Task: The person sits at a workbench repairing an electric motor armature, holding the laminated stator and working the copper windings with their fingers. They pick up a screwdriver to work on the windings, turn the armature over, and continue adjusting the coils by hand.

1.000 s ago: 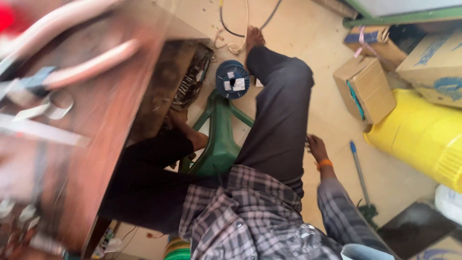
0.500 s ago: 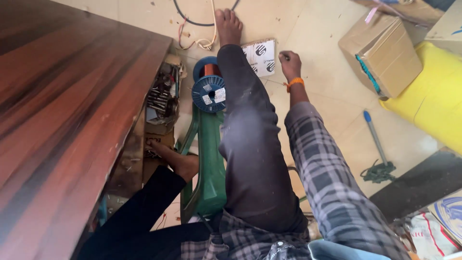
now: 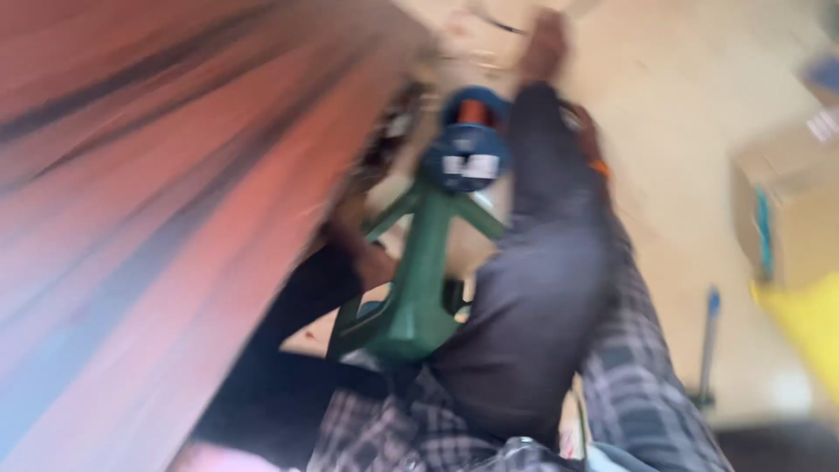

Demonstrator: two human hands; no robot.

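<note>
Beyond the knee, right hand (image 3: 587, 135) reaches down beside the blue spool (image 3: 470, 149) on the green stool (image 3: 418, 280). Fingers too blurred to tell their spread or any hold. Left hand unseen.

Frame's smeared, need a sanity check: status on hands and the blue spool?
Right hand down by floor past the knee, grip unclear. Left hand not seen. Blue spool on green stand. Wooden tabletop crowds left.

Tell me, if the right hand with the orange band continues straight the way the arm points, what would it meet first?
The right hand reaches forward beside the outstretched leg, toward the pale floor. The floor looks like the first thing it would meet, though heavy blur hides anything small lying there.
</note>
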